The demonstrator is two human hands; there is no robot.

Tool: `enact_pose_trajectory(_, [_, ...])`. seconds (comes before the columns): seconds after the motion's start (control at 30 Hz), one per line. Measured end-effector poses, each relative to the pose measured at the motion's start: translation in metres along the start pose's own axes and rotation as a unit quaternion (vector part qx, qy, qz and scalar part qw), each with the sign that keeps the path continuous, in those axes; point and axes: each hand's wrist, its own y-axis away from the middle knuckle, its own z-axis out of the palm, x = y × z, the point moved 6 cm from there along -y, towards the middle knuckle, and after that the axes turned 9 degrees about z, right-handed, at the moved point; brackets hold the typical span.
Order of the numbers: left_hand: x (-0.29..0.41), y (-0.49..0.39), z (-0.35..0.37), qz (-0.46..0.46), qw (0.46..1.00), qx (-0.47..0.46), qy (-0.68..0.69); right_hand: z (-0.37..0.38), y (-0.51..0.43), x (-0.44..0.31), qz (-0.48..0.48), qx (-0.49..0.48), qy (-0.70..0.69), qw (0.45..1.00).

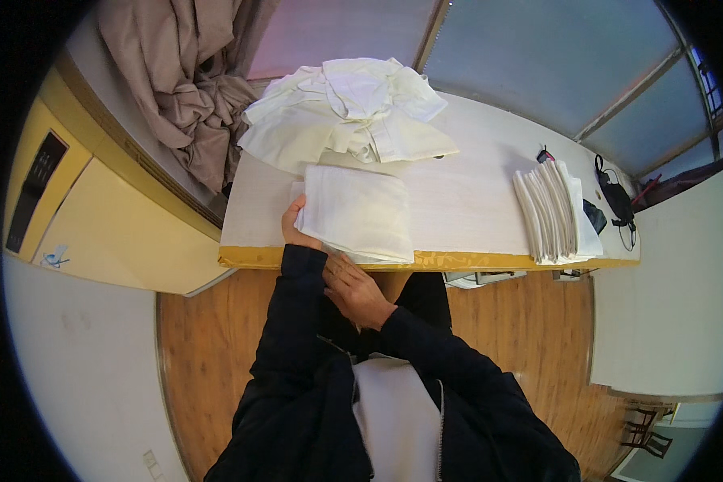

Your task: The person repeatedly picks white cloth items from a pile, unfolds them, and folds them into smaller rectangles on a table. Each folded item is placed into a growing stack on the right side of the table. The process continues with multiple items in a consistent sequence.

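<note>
A folded white cloth (358,211) lies flat near the front edge of the table, its lower edge over the yellow trim. At its left side is my left hand (298,223), thumb on top and the fingers hidden under the cloth. My right hand (354,289) is just below the table edge, near my left wrist, its fingers close together; whether it holds anything does not show. Behind the folded cloth lies a loose heap of white cloths (355,114). To the right, a stack of folded white cloths (548,211) stands with its layered edges showing.
Beside the stack are a black face mask (616,196) and a small dark item (594,217). The white table top (458,199) ends in yellow trim. A bunched brown curtain (181,90) hangs at the left, near a yellow cabinet (120,223). Frosted windows (536,54) rise behind.
</note>
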Motion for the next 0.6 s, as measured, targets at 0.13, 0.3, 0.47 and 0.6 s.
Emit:
enact_pose_trajectory(0.13, [0.014,0.005,0.01,0.086,0.992,-0.079,-0.039,-0.009,-0.005,0.043,0.114,0.004,0.06,0.992])
enact_pose_trajectory(0.3, [0.014,0.012,-0.023,-0.002,0.998,0.027,-0.061,-0.026,0.023,0.101,0.223,0.007,0.105,0.969])
enact_pose_trajectory(0.47, [0.018,0.012,-0.02,-0.064,0.935,-0.097,-0.336,-0.027,0.028,0.106,0.213,0.012,0.107,0.971])
enact_pose_trajectory(0.6, [0.021,0.008,-0.024,-0.145,0.91,-0.104,-0.374,-0.031,0.02,0.096,0.23,-0.004,0.062,0.971])
